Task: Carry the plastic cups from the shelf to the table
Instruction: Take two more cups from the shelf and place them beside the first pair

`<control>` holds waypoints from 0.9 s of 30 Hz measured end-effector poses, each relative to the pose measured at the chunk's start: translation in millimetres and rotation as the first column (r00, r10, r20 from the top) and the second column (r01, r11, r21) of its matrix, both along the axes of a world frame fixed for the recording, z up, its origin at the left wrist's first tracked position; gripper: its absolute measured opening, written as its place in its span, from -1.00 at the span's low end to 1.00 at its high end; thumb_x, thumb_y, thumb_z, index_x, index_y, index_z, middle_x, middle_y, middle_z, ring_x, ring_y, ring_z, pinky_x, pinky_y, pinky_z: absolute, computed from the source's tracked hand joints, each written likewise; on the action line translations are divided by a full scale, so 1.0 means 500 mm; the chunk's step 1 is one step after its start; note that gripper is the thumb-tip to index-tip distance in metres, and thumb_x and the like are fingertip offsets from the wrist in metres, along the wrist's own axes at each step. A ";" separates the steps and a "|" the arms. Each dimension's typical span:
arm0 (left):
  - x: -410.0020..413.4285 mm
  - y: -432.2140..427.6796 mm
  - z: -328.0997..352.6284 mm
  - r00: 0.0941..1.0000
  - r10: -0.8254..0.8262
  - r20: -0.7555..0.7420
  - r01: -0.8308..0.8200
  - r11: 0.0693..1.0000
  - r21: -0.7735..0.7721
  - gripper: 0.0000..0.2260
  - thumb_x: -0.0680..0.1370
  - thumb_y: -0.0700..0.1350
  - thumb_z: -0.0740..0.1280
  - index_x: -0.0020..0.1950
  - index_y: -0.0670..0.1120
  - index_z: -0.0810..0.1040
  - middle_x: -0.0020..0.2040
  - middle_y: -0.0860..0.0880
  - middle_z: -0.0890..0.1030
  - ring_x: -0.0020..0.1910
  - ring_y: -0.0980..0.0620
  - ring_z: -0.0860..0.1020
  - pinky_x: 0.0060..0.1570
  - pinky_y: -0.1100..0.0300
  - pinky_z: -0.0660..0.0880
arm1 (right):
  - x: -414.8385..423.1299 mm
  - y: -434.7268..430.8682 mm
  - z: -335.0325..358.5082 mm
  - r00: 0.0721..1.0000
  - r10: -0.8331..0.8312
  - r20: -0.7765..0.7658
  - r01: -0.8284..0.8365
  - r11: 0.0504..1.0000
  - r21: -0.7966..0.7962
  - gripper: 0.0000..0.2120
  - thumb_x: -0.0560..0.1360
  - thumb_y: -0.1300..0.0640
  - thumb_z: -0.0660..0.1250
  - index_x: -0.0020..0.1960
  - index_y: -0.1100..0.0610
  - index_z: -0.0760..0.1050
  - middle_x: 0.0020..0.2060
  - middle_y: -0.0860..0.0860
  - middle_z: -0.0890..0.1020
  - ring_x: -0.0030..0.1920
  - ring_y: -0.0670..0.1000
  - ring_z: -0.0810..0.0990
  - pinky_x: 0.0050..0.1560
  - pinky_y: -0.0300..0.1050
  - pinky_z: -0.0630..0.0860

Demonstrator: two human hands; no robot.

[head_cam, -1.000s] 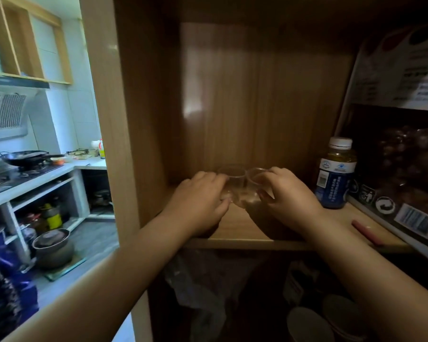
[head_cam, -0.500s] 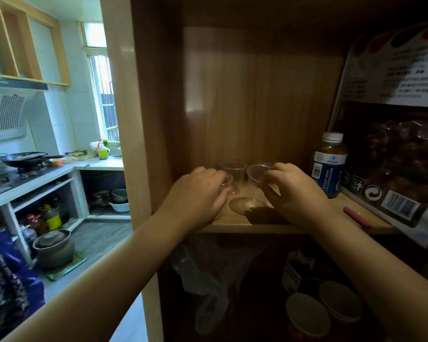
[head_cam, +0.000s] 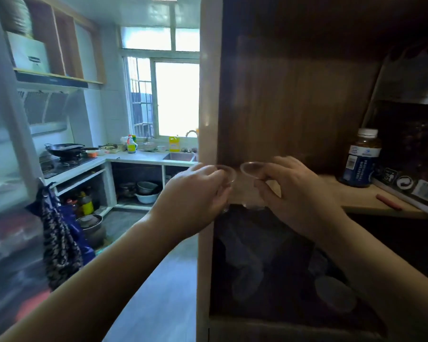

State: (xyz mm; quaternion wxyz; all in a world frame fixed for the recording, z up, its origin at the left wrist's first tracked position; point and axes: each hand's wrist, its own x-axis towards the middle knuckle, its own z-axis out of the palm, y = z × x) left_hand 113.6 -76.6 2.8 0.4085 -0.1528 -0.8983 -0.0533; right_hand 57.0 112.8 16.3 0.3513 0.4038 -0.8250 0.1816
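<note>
Two clear plastic cups are held side by side in front of the wooden shelf [head_cam: 370, 202]. My left hand [head_cam: 195, 193] is closed around the left cup [head_cam: 229, 175], whose rim shows above my fingers. My right hand [head_cam: 299, 193] grips the right cup [head_cam: 251, 170] between thumb and fingers. Both cups are upright and off the shelf board, level with its front edge. The lower parts of both cups are mostly hidden by my fingers. No table is in view.
A brown bottle with a blue label [head_cam: 361, 161] and a red stick [head_cam: 389, 202] remain on the shelf beside a large bag [head_cam: 417, 154]. The cabinet's side panel [head_cam: 208, 107] stands just left of my hands. A kitchen counter with a sink [head_cam: 178, 156] and a wok [head_cam: 62, 148] lies beyond.
Both hands have lifted the cups off the shelf board and drawn them back toward me. The view has swung left, showing more of the kitchen.
</note>
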 end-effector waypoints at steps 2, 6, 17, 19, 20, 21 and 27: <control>0.061 -0.049 0.002 0.999 0.036 -0.005 -0.036 0.999 -0.005 -0.92 0.51 -0.08 0.26 -0.12 -0.05 0.53 -0.15 0.01 0.62 -0.14 -0.05 0.54 -0.23 0.17 0.40 | 0.044 -0.052 -0.003 0.998 0.061 0.019 -0.061 0.998 -0.003 -0.87 0.49 0.09 0.25 -0.11 0.11 0.54 -0.18 -0.02 0.54 -0.13 0.01 0.46 -0.16 -0.07 0.44; 0.195 -0.167 0.002 0.986 0.168 0.009 -0.168 0.986 -0.003 -0.92 0.50 -0.09 0.29 -0.16 -0.06 0.53 -0.20 0.02 0.62 -0.20 -0.05 0.52 -0.27 0.21 0.30 | 0.131 -0.190 -0.006 0.980 0.196 0.040 -0.195 0.980 -0.030 -0.91 0.47 0.16 0.29 -0.19 0.14 0.52 -0.20 0.02 0.57 -0.12 0.02 0.48 -0.13 -0.11 0.42; 0.703 -0.500 -0.045 0.722 0.681 0.123 -0.686 0.728 -0.006 -0.86 0.51 -0.07 0.25 -0.16 -0.12 0.50 -0.25 -0.06 0.53 -0.17 -0.10 0.47 -0.25 0.02 0.42 | 0.448 -0.684 -0.075 0.692 0.721 0.047 -0.719 0.693 -0.053 -0.93 0.45 0.20 0.34 -0.21 0.16 0.54 -0.27 0.01 0.53 -0.16 0.06 0.50 -0.14 -0.07 0.46; 0.797 -0.531 -0.052 0.643 0.756 0.122 -0.763 0.647 0.009 -0.82 0.50 -0.04 0.22 -0.19 -0.12 0.49 -0.28 -0.04 0.52 -0.21 -0.07 0.46 -0.30 0.03 0.42 | 0.517 -0.760 -0.087 0.609 0.789 0.078 -0.789 0.613 -0.042 -0.91 0.46 0.14 0.32 -0.19 0.13 0.54 -0.24 -0.01 0.55 -0.11 0.05 0.51 -0.11 -0.05 0.47; 0.839 -0.543 -0.053 0.603 0.788 0.124 -0.795 0.606 0.017 -0.79 0.50 -0.02 0.19 -0.19 -0.13 0.50 -0.29 -0.03 0.52 -0.23 -0.05 0.46 -0.31 0.04 0.42 | 0.553 -0.793 -0.090 0.562 0.821 0.098 -0.823 0.568 -0.037 -0.90 0.46 0.09 0.30 -0.17 0.09 0.54 -0.22 -0.05 0.56 -0.08 0.02 0.50 -0.11 -0.03 0.48; 0.880 -0.555 -0.054 0.565 0.815 0.127 -0.823 0.567 0.024 -0.77 0.50 -0.01 0.17 -0.19 -0.13 0.50 -0.29 -0.02 0.53 -0.23 -0.03 0.46 -0.31 0.04 0.44 | 0.588 -0.823 -0.092 0.508 0.853 0.117 -0.856 0.516 -0.040 -0.91 0.46 0.04 0.28 -0.14 0.03 0.52 -0.20 -0.08 0.55 -0.06 -0.01 0.49 -0.12 -0.02 0.49; 1.050 -0.632 -0.080 0.365 0.922 0.131 -0.931 0.364 0.036 -0.83 0.51 -0.03 0.20 -0.18 -0.08 0.51 -0.29 0.04 0.51 -0.23 0.04 0.42 -0.32 0.08 0.44 | 0.736 -0.986 -0.114 0.266 0.956 0.126 -0.962 0.272 -0.031 -0.83 0.45 -0.06 0.18 -0.07 -0.04 0.48 -0.18 -0.22 0.43 -0.04 -0.01 0.49 -0.18 -0.10 0.45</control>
